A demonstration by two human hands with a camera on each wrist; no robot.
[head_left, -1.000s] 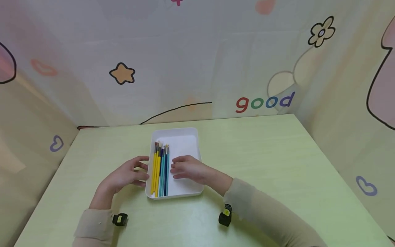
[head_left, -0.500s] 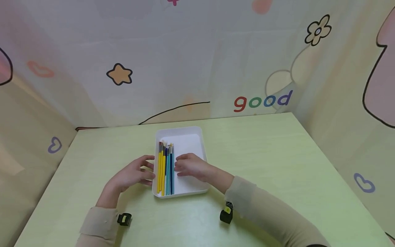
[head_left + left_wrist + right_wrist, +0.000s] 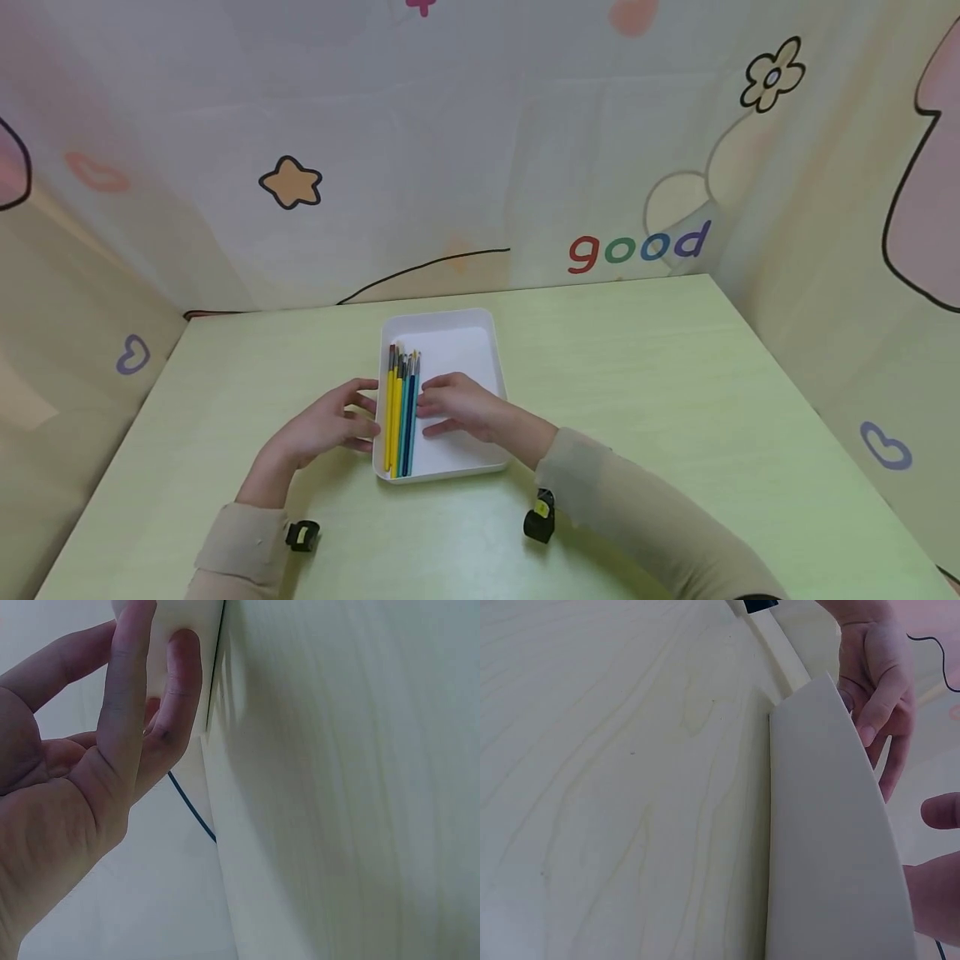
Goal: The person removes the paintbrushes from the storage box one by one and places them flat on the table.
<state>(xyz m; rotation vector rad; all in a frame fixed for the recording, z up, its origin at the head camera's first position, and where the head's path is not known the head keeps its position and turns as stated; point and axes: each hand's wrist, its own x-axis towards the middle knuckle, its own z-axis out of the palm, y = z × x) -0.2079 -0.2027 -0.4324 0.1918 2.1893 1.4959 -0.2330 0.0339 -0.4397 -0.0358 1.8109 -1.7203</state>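
Note:
Several paintbrushes, with yellow (image 3: 394,425), teal and dark blue handles (image 3: 408,425), lie side by side lengthwise along the left part of a white tray (image 3: 457,342). My left hand (image 3: 330,425) is at the tray's left wall, fingers spread and fingertips against it; the left wrist view shows one fingertip on the wall's outside. Inside the tray, my right hand (image 3: 465,408) has its fingers extended toward the bundle, fingertips right beside the rightmost handle. Whether they touch it cannot be told. The right wrist view shows mostly the tray's outer wall (image 3: 825,840), which hides the brushes.
The tray stands on a pale green-yellow table (image 3: 622,375). A printed curtain (image 3: 450,167) hangs around the back and sides. Each sleeve cuff has a small black camera, one by the left wrist (image 3: 302,535) and one by the right wrist (image 3: 538,517).
The tray has shifted a little to the right, and my left hand with it. My right hand has then moved slightly left, and the paintbrushes are bunched more tightly toward the tray's left wall.

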